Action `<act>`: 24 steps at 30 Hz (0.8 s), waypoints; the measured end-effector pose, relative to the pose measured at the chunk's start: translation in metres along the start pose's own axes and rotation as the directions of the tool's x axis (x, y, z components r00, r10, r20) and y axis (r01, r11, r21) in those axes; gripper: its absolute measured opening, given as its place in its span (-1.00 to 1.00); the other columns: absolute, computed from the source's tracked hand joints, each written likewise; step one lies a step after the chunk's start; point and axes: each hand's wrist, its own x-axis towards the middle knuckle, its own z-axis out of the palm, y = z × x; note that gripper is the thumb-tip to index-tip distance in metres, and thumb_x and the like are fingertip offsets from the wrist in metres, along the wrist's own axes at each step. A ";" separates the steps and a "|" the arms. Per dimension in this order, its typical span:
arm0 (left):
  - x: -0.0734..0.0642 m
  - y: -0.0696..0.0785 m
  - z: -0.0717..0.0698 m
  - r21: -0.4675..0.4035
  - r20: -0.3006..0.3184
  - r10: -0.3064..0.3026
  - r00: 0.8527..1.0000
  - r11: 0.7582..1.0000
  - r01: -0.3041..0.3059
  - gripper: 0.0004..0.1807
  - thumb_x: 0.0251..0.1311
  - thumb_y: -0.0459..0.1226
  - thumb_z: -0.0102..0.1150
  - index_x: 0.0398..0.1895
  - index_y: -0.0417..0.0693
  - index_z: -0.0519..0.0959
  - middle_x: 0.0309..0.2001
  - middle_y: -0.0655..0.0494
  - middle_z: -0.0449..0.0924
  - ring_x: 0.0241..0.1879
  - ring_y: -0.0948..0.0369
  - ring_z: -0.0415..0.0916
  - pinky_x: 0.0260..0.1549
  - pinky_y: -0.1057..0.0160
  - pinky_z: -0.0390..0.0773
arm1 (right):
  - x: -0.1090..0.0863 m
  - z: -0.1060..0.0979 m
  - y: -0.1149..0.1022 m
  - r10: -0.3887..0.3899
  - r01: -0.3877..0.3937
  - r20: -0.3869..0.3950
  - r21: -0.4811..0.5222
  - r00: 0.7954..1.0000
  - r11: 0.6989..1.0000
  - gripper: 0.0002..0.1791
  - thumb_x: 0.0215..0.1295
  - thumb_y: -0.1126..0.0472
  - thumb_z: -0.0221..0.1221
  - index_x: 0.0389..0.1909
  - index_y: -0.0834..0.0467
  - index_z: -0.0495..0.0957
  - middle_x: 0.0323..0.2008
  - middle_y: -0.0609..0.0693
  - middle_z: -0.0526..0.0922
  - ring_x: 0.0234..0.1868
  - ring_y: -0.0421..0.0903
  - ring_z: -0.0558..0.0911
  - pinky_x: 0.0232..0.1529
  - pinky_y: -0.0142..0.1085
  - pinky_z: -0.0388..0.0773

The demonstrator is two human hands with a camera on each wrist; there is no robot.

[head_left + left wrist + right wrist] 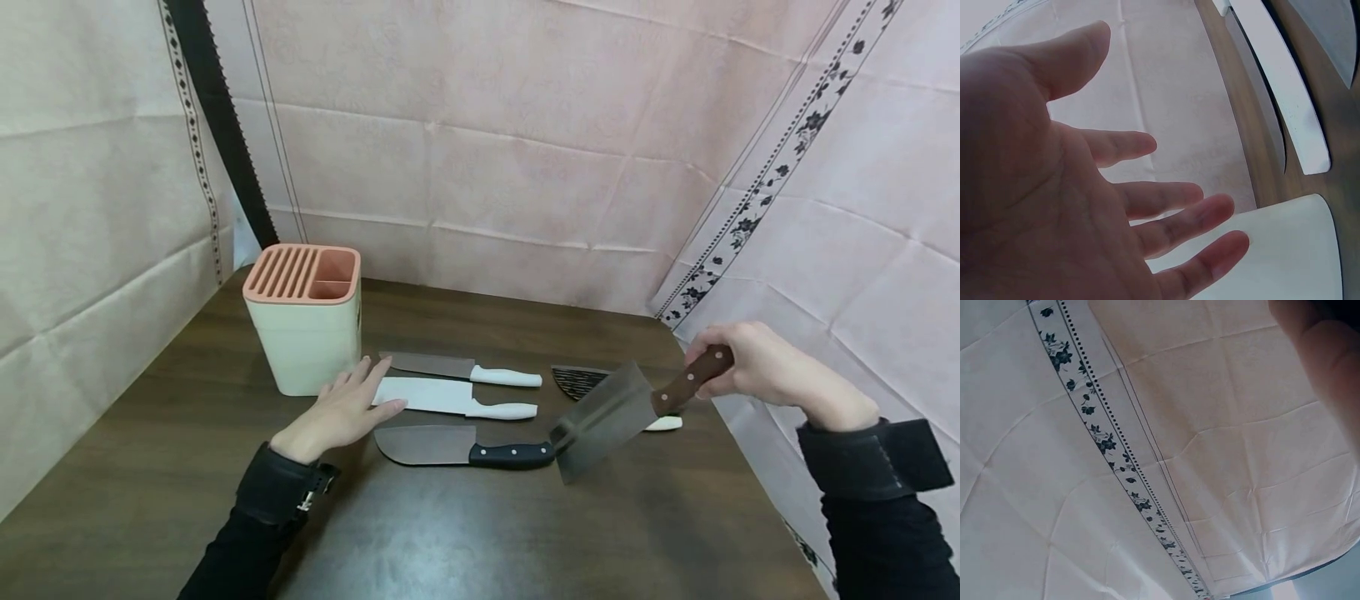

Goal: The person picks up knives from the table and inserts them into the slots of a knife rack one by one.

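My right hand [765,379] grips the brown wooden handle of a cleaver [611,421], its broad blade tilted down to the left above the table. In the right wrist view only part of the right hand [1329,369] shows. My left hand [341,417], fingers spread and holding nothing, is beside the knife block [303,350] and the blade end of a white knife [423,394]; contact is unclear. Behind that lies a grey-bladed knife [506,377] with a white handle, and in front a black-handled knife [513,455]. The cleaver partly hides a dark patterned blade [577,381] and a white handle [665,423].
The pale block has a pink top with slots and two square openings. Everything stands on a dark wooden table [465,542]. Pale cloth [480,167] hangs behind and at both sides, with a black strip [225,125] at the back left.
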 end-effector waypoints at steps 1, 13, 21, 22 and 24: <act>0.000 0.000 0.000 0.000 -0.002 0.003 1.000 1.000 -0.003 -0.17 0.38 0.11 -0.08 0.52 -0.14 -0.06 0.48 -0.43 -0.18 0.43 -0.40 -0.18 0.27 -0.47 -0.11 | 0.000 -0.001 0.000 0.000 0.000 -0.007 0.009 1.000 1.000 -0.60 -0.34 0.35 0.53 -0.42 0.02 0.59 -0.53 -0.26 0.59 -0.52 -0.46 0.43 -0.47 -0.44 0.37; 0.003 0.005 -0.001 0.013 0.002 0.004 1.000 1.000 -0.004 -0.16 0.37 0.15 -0.10 0.52 -0.11 -0.05 0.50 -0.39 -0.17 0.45 -0.37 -0.20 0.27 -0.47 -0.10 | 0.008 0.000 -0.002 -0.082 0.094 -0.130 0.086 0.988 0.992 -0.52 -0.21 0.30 0.52 -0.21 0.02 0.55 -0.48 -0.30 0.59 -0.43 -0.41 0.53 -0.30 -0.56 0.39; 0.005 0.009 -0.002 0.030 0.001 0.009 1.000 1.000 -0.009 -0.17 0.38 0.13 -0.10 0.52 -0.11 -0.06 0.49 -0.39 -0.16 0.45 -0.38 -0.18 0.26 -0.47 -0.09 | 0.014 0.002 -0.003 0.009 0.033 -0.134 0.308 0.991 0.951 -0.49 -0.11 0.33 0.48 -0.09 0.10 0.53 -0.40 -0.12 0.66 -0.39 -0.30 0.62 -0.29 -0.56 0.45; 0.005 0.010 -0.002 0.036 0.000 0.011 1.000 0.999 -0.011 -0.17 0.38 0.13 -0.10 0.52 -0.11 -0.05 0.49 -0.39 -0.15 0.44 -0.38 -0.17 0.26 -0.46 -0.08 | 0.015 0.003 -0.003 0.034 0.013 -0.133 0.337 0.991 0.941 -0.49 -0.11 0.34 0.48 -0.08 0.10 0.53 -0.39 -0.11 0.66 -0.39 -0.28 0.62 -0.30 -0.55 0.45; 0.006 0.011 -0.003 0.044 -0.003 0.012 1.000 0.999 -0.012 -0.17 0.38 0.14 -0.10 0.52 -0.11 -0.05 0.49 -0.39 -0.14 0.44 -0.37 -0.15 0.26 -0.46 -0.06 | 0.017 0.005 -0.005 0.086 -0.026 -0.138 0.385 0.987 0.923 -0.47 -0.11 0.34 0.48 -0.05 0.10 0.53 -0.35 -0.11 0.67 -0.35 -0.27 0.63 -0.30 -0.52 0.47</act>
